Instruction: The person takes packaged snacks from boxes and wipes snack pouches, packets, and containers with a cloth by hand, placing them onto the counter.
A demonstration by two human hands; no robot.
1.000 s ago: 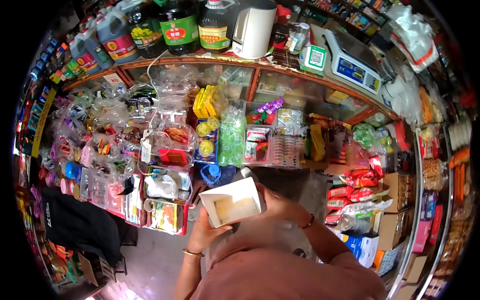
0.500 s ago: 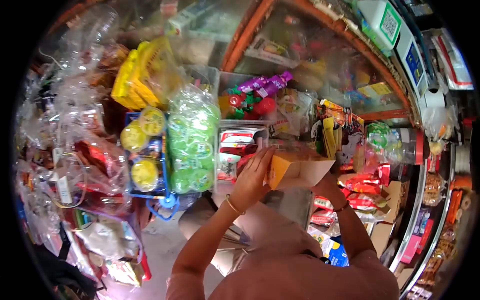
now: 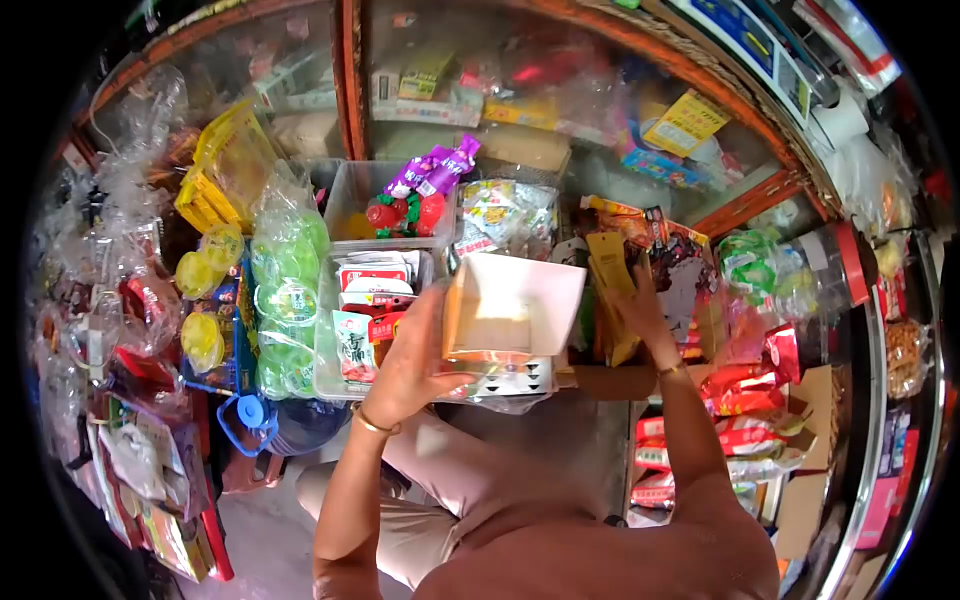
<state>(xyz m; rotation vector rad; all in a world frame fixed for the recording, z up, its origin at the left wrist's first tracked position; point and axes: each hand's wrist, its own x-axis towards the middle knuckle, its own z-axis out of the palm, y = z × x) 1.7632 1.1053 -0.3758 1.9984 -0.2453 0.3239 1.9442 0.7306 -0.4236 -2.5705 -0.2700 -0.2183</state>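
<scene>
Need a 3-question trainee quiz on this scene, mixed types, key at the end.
1. Which hand holds the open box? A) left B) right C) neither
2. True or false: the green round packs are to the left of that box in the view.
3. Fill in: the right hand is at the long, flat packets, whose colour is ____.

Key: 1. A, the left hand; 2. True; 3. yellow
</scene>
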